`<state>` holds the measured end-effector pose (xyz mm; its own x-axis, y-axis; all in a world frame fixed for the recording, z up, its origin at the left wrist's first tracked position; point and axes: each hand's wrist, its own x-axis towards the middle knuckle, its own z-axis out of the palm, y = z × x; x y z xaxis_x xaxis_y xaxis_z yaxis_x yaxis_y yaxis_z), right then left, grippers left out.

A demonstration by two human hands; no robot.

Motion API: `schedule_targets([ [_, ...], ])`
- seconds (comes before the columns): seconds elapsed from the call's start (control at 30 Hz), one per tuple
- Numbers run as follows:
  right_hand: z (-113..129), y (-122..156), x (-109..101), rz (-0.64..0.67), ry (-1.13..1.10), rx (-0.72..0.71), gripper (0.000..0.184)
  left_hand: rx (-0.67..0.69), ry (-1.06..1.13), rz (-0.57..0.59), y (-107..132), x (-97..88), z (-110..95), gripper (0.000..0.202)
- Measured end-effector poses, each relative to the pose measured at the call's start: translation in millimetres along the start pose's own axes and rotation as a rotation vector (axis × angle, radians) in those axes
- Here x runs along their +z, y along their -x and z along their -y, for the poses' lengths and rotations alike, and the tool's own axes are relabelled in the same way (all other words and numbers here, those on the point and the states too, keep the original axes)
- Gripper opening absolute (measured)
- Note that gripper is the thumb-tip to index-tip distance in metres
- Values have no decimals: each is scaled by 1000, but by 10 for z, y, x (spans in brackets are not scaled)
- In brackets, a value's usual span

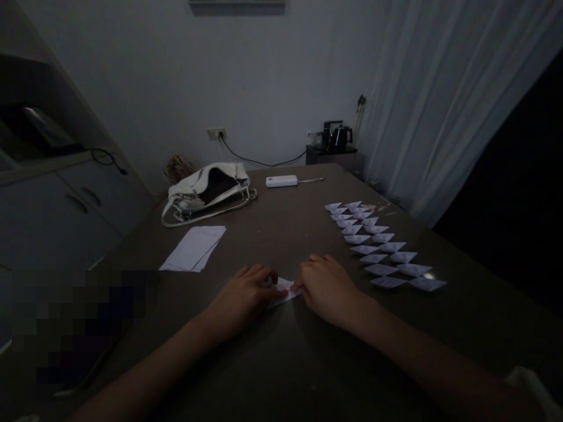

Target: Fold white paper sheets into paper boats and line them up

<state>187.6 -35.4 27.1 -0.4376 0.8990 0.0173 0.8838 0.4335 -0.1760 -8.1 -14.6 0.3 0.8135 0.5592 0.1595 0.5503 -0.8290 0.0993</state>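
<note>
A small folded sheet of white paper (285, 286) lies on the dark table between my hands. My left hand (250, 293) grips its left side, with thumb and fingers closed on the paper. On the right side, my right hand (324, 286) presses the paper with curled fingers. Parts of the paper are hidden under both hands. To the right stand two rows of folded paper boats (382, 269), several in each row. Left of my hands lies a stack of white paper sheets (193, 248), slightly fanned out.
A white handbag (206, 190) sits open at the back left of the table (281, 228). Near the back edge lies a white power bank (281, 181) with a short cable. Beyond the table, a black kettle (341, 138) stands on a dark cabinet beside a white curtain (422, 99).
</note>
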Motion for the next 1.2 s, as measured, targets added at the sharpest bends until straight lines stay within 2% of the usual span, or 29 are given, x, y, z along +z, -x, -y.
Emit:
schedule_targets([
  [0.17, -20, 0, 18, -8, -13, 10, 24, -42, -22, 15, 2, -85, -42, 22],
  [0.33, -20, 18, -3, -3, 7, 17, 24, -64, -1, 89, 6, -181, -35, 19],
  [0.53, 53, -23, 105, -128, 69, -49, 14, -35, 39, 116, 6, -197, -21, 20],
  [0.7, 154, -78, 284, -226, 59, -56, 18, -31, 69, 116, 17, -166, -7, 22],
  [0.83, 196, -91, 337, -271, 34, -85, 14, -31, 103, 93, 18, -153, -8, 24],
  [0.93, 184, -91, 340, -259, 13, -73, 12, -46, 107, 93, 7, -154, -10, 23],
  [1.2, 72, -112, 318, -203, -84, 66, 7, -13, 105, 85, 17, -160, 0, 22],
])
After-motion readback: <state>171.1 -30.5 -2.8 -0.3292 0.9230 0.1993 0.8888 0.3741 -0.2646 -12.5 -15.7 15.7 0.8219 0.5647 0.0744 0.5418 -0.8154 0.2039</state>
